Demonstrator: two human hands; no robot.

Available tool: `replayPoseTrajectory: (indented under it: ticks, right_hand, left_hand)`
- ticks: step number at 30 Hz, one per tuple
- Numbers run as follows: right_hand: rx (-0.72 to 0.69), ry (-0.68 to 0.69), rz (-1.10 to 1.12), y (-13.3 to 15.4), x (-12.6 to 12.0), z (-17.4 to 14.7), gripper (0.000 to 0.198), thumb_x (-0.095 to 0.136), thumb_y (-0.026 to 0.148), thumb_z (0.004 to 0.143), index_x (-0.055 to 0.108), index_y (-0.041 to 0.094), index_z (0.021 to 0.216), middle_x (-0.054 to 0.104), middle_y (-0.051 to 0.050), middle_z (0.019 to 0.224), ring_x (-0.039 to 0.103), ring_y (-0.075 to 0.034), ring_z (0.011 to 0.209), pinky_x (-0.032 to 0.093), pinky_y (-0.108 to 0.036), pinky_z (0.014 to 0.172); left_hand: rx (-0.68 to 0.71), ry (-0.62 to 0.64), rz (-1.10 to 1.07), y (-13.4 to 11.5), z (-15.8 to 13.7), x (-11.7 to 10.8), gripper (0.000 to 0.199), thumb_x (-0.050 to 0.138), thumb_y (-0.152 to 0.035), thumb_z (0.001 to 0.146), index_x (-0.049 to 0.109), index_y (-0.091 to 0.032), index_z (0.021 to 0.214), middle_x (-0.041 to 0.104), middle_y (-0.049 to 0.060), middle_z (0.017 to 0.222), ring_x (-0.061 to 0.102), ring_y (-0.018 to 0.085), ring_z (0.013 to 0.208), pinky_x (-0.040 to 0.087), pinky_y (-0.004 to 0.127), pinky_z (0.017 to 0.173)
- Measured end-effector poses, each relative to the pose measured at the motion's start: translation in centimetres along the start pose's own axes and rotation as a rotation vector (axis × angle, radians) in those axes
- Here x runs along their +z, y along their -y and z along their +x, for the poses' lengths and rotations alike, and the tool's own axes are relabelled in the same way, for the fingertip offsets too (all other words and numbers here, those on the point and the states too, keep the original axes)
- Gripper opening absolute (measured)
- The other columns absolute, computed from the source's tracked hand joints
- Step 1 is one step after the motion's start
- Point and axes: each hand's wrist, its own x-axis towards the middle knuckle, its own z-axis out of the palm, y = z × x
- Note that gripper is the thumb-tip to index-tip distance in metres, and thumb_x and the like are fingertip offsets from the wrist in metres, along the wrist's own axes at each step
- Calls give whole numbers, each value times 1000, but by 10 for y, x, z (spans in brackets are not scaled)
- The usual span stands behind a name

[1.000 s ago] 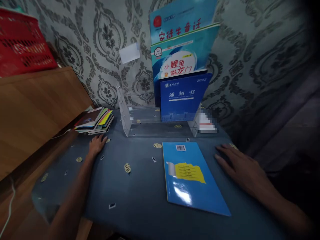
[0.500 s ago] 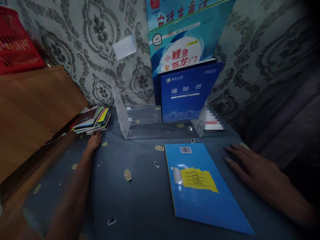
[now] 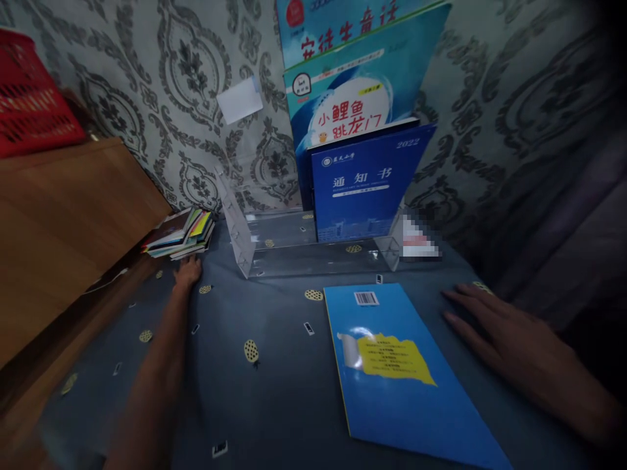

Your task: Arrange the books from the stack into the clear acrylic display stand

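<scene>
My left hand [image 3: 188, 270] is stretched out to the far left of the table, its fingers apart at the near edge of a stack of books [image 3: 179, 232]. Whether the fingertips touch the stack is hard to make out. On the right, my right hand [image 3: 514, 339] lies flat on the tablecloth, holding nothing. A blue book [image 3: 392, 405] with a yellow patch and a barcode lies beside it. Behind that stands a clear acrylic rack [image 3: 235, 225]. Several upright books lean in its right part, with a dark blue booklet [image 3: 367, 209] in front.
A grey tablecloth [image 3: 274, 405] with pineapple prints covers the table. To the left are a wooden cabinet [image 3: 73, 215] and a red basket [image 3: 34, 98]. A patterned wall [image 3: 191, 72] with a white paper [image 3: 240, 101] rises behind. Dark fabric hangs at the right.
The view has shifted slightly, so the blue book and rack sit a little lower. My left hand's fingers look more spread beside the stack. My right hand stays flat.
</scene>
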Motion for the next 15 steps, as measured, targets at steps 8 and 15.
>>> replayPoseTrajectory:
  ticks: [8, 15]
  right_hand:
    - [37, -2, -2, 19, -11, -1, 50, 37, 43, 95, 64, 14, 127, 62, -19, 139, 56, -34, 132, 51, -54, 103]
    - [-40, -52, 157, 45, -35, 3, 41, 38, 29, 98, 68, 16, 123, 67, -15, 134, 57, -32, 131, 40, -54, 112]
  left_hand:
    - [286, 18, -123, -53, -98, -10, 47, 33, -31, 97, 59, -16, 133, 62, 12, 140, 55, 27, 131, 42, 38, 112]
    - [811, 28, -479, -136, -194, -43, 43, 36, -42, 100, 65, -20, 122, 71, 7, 123, 64, 26, 116, 48, 39, 105]
